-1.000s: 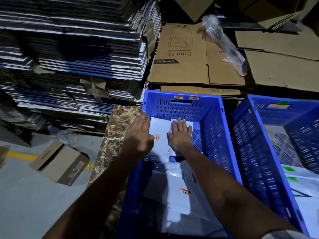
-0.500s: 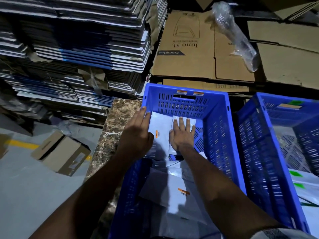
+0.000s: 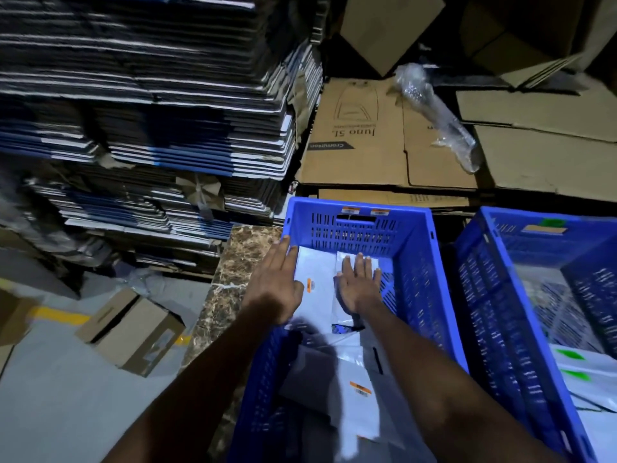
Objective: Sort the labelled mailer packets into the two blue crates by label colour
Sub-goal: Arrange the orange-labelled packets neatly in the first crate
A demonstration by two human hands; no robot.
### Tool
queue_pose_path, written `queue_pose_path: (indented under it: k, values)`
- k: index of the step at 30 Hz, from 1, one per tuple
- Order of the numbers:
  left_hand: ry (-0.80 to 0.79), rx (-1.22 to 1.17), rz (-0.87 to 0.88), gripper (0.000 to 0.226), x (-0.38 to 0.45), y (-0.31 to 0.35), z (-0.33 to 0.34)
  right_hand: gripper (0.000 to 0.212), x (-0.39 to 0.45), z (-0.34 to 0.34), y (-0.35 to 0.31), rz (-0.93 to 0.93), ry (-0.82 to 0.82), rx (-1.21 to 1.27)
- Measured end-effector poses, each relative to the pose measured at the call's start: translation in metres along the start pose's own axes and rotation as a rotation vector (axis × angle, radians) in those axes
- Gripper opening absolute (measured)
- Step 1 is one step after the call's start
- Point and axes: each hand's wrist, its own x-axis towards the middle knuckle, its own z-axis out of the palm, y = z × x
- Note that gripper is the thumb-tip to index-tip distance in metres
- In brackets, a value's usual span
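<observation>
So, both hands down in the left blue crate (image 3: 414,262), right hand (image 3: 359,285) flat with fingers straight pressing a white mailer packet (image 3: 347,315), left hand (image 3: 275,285) open too, resting on an orange-label packet (image 3: 315,279), green-label packets (image 3: 581,365) in the right crate (image 3: 490,295)

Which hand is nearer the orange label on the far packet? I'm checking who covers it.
Left. The left hand lies flat with its thumb edge right beside the orange label. The right hand presses the neighbouring white packet, farther to the label's right.
</observation>
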Motion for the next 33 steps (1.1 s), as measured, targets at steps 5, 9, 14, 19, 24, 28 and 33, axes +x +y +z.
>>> queue_pose_path:
  k: [5, 9, 14, 19, 24, 28, 33]
  values:
    - [0.020, -0.016, 0.043, 0.070, 0.000, -0.004, 0.003, 0.067, -0.014, 0.020, 0.013, -0.006, 0.054, -0.096]
    - [0.037, -0.021, 0.090, 0.070, -0.002, -0.009, 0.008, 0.067, -0.014, 0.027, 0.010, 0.019, 0.095, -0.131]
    - [0.074, -0.045, 0.060, 0.071, 0.002, -0.007, 0.010, 0.065, -0.010, 0.027, 0.010, 0.047, 0.065, -0.185]
    - [0.024, -0.031, 0.081, 0.074, -0.004, -0.009, 0.006, 0.065, -0.011, 0.018, 0.008, 0.060, -0.027, -0.181]
    - [0.000, -0.011, 0.033, 0.075, -0.003, -0.005, 0.002, 0.063, -0.002, -0.014, -0.003, 0.071, -0.128, -0.157]
    - [-0.002, -0.009, 0.033, 0.074, -0.002, -0.004, 0.002, 0.062, -0.003, 0.002, -0.005, -0.008, -0.031, -0.157]
    - [0.020, -0.023, 0.064, 0.077, -0.002, -0.008, 0.005, 0.065, 0.004, 0.016, -0.006, 0.006, 0.037, -0.191]
